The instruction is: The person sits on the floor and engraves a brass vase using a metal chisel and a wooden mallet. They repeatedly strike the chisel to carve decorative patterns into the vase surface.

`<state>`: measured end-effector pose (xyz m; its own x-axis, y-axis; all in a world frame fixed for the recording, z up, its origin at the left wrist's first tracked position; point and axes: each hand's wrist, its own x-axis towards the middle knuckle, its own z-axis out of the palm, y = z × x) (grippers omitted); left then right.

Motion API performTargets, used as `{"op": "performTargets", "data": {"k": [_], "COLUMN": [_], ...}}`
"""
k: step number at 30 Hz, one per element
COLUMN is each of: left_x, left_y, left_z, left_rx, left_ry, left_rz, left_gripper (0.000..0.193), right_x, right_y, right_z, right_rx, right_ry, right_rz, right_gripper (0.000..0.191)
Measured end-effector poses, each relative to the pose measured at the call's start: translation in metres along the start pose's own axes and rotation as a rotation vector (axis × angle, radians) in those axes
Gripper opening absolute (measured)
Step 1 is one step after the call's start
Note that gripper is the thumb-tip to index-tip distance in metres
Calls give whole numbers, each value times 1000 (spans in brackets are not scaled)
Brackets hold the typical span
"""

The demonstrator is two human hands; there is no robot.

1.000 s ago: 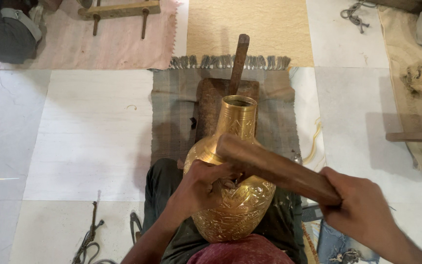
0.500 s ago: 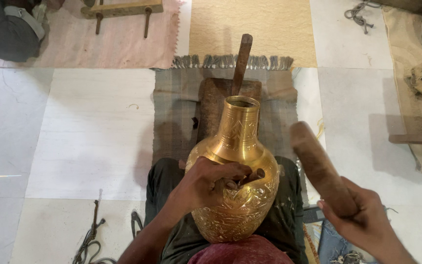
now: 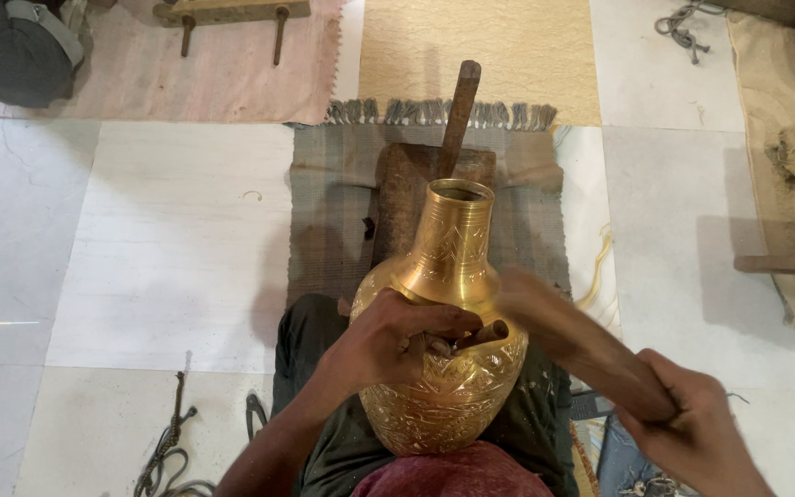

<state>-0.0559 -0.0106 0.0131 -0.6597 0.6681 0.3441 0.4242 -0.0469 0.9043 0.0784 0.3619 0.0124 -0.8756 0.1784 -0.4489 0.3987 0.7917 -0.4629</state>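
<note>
The brass vase [image 3: 448, 340] stands upright in the person's lap, its chased belly toward the camera and its open neck pointing away, over a dark wooden block [image 3: 407, 189] on a grey fringed mat [image 3: 324, 212]. The left hand [image 3: 388, 345] lies across the vase's shoulder, fingers closed round a short punch [image 3: 485, 333] whose tip meets the metal just right of the neck's base. The right hand [image 3: 692, 433] is clamped on the end of a wooden mallet [image 3: 572, 340], blurred with motion, its head near the punch.

To do this step well, as I judge it, the punch should sit square on the pattern line, the left hand should brace the vase against the lap so it cannot roll, and the blows should be light and even, landing squarely on the punch head and clear of the knuckles. A glancing hit could skid the tip and scar the finished chasing.

A wooden stake [image 3: 457, 115] leans out from the block toward a yellow rug [image 3: 480, 55]. A pink mat [image 3: 223, 74] carries a wooden bench piece [image 3: 232, 11] at top left. Metal tools [image 3: 172, 442] lie on the tiled floor [image 3: 158, 239] at lower left. No packages, labels or signs show anywhere.
</note>
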Motion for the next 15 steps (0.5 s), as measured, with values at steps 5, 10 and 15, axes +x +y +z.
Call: {"op": "performTargets", "data": {"k": [5, 10, 15], "left_x": [-3, -4, -6], "left_y": [-5, 1, 8], "left_z": [6, 11, 9], "left_rx": [-28, 0, 139], "left_ry": [38, 141, 107], "left_rz": [-106, -24, -87], "left_gripper": [48, 50, 49], "right_x": [0, 0, 1], "right_y": [-5, -32, -50], "right_z": [-11, -30, -38], "right_rx": [-47, 115, 314], "right_ry": [84, 28, 114], "right_rz": [-124, -100, -24], "right_gripper": [34, 24, 26]}}
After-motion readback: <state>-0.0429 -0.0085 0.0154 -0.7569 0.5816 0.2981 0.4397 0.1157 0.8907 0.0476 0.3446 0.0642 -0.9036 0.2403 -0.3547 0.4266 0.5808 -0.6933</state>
